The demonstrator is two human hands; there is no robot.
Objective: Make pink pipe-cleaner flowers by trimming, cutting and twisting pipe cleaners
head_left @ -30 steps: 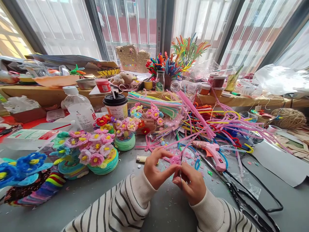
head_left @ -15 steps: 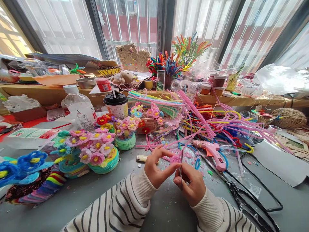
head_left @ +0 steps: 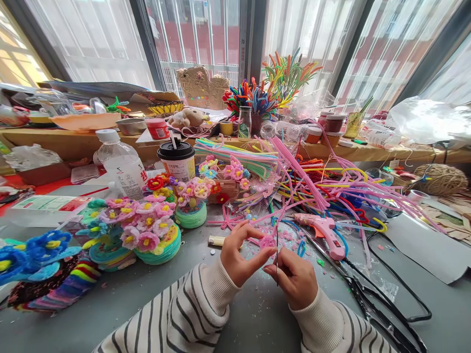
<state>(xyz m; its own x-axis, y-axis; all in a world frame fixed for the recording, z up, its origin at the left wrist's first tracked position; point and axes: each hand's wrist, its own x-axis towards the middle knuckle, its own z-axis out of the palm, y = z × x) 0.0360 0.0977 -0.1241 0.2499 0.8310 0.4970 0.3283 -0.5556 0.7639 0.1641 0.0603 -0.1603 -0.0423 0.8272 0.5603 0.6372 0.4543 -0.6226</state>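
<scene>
My left hand (head_left: 239, 255) pinches a fluffy pink pipe-cleaner piece (head_left: 267, 241) between thumb and fingers. Closed round a pair of small metal scissors (head_left: 277, 260), my right hand (head_left: 294, 277) is just to the right. The scissors are seen nearly edge-on and stand upright, their blades at the right side of the pink piece. I cannot tell whether the blades touch it. Both hands are just above the grey table, and pink and pale fuzz trimmings (head_left: 289, 240) are scattered behind them.
Left stand pipe-cleaner flower pots (head_left: 147, 240), a plastic bottle (head_left: 123, 169) and a black-lidded cup (head_left: 176, 159). A pink glue gun (head_left: 327, 233) and large black-handled scissors (head_left: 362, 299) are on the right. Bundled pink pipe cleaners (head_left: 301, 171) spread behind the hands.
My right hand has shifted slightly right and turned, so the scissors now appear straighter and more edge-on. My left hand with the pink piece has stayed almost in place.
</scene>
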